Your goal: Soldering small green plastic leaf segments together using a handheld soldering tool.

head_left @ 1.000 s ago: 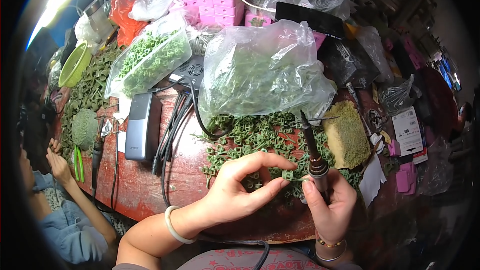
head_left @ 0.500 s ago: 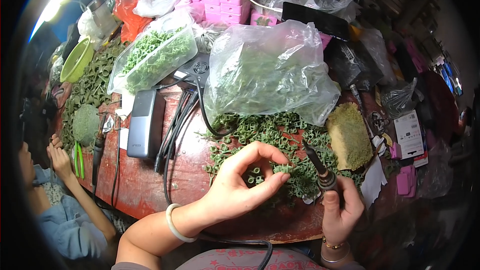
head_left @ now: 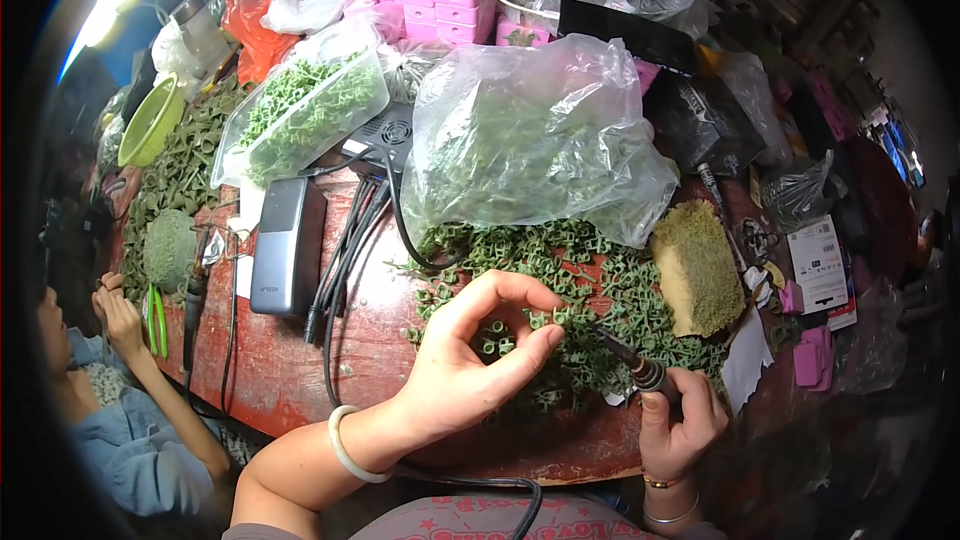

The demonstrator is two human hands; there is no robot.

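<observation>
My left hand (head_left: 455, 365), with a pale bangle at its wrist, pinches a small green plastic-looking piece (head_left: 545, 320) between thumb and forefinger. In my right hand (head_left: 685, 420) is a soldering iron (head_left: 652, 376), gripped by its handle. Its dark tip points left toward the piece; whether they touch I cannot tell. Under and behind both hands spreads a heap of similar small green pieces (head_left: 640, 305). A worn yellow sponge (head_left: 700, 275), crusted with green bits, lies just beyond my right hand.
A clear bag (head_left: 540, 140) of green pieces lies behind the heap. Left of it are a grey power bank (head_left: 285, 250), black cables (head_left: 350, 260) and a clear tub (head_left: 310, 120) of green pieces. Pink boxes (head_left: 450, 5) stand at the back. Another person's hand (head_left: 120, 320) is at far left.
The iron's tip has swung down and left, closer to the pinched piece. My left hand has shifted slightly left and up with the piece. The whole view has moved a little.
</observation>
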